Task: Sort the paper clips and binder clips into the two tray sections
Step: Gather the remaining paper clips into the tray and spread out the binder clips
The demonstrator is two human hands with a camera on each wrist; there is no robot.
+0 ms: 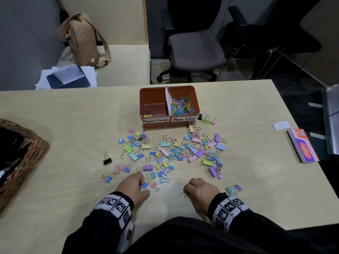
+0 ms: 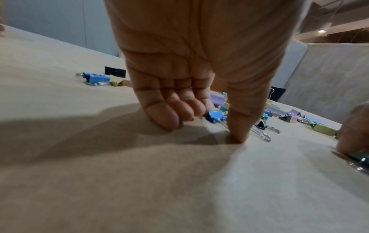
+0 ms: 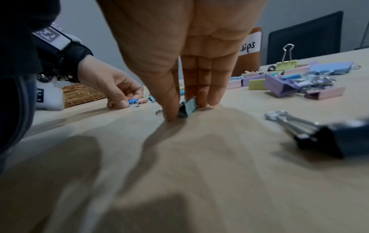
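A brown two-section tray (image 1: 196,99) stands at the table's far middle. Its left section, labelled "Paper Clamps", holds one binder clip (image 1: 148,114). The right section, labelled "Paper Clips", holds a heap of coloured paper clips (image 1: 183,106). Several pastel binder clips (image 1: 172,153) lie scattered in front of the tray. My left hand (image 1: 142,182) is at the near edge of the scatter, thumb tip on the table, fingers curled round a small blue binder clip (image 2: 215,115). My right hand (image 3: 185,110) pinches a teal binder clip (image 3: 188,108) that rests on the table, between thumb and fingers.
A wicker basket (image 1: 22,158) sits at the left table edge. An orange-and-white packet (image 1: 302,145) and a paper slip (image 1: 281,125) lie at the right. A black binder clip (image 1: 107,160) lies apart on the left. Two clips (image 1: 234,188) lie beside my right wrist.
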